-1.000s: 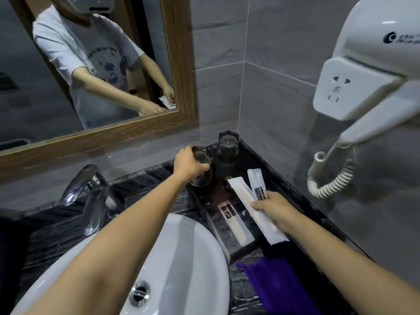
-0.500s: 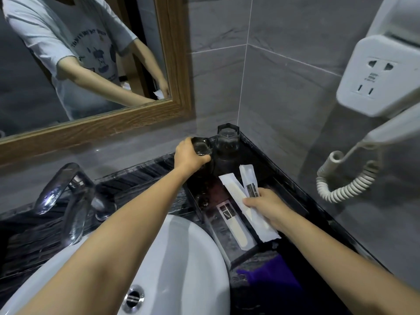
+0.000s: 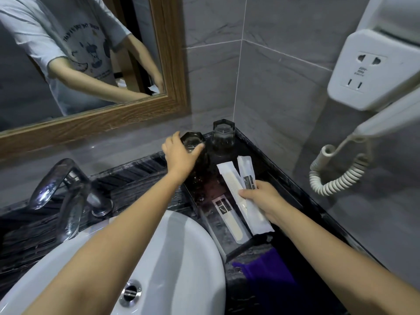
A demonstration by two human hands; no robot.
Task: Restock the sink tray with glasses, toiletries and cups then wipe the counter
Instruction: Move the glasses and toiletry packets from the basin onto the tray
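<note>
Gripping a dark-rimmed glass [image 3: 193,143] from above with the left hand [image 3: 180,153], fingers curled round its rim, right at the far end of the black tray [image 3: 229,252]. Standing just beside it, in the tray's far corner against the wall, a second glass [image 3: 223,138], upright and untouched. Pinching two white toiletry packets [image 3: 244,189] in the right hand [image 3: 261,201], fanned out over the tray's middle, tips pointing toward the glasses. Lying flat in the tray, on the sink [image 3: 181,258] side of those packets, another packet with a dark label [image 3: 228,218]. Sitting bunched just off the tray's near end, a purple cloth [image 3: 268,269] on the dark marble counter [image 3: 136,178].
</note>
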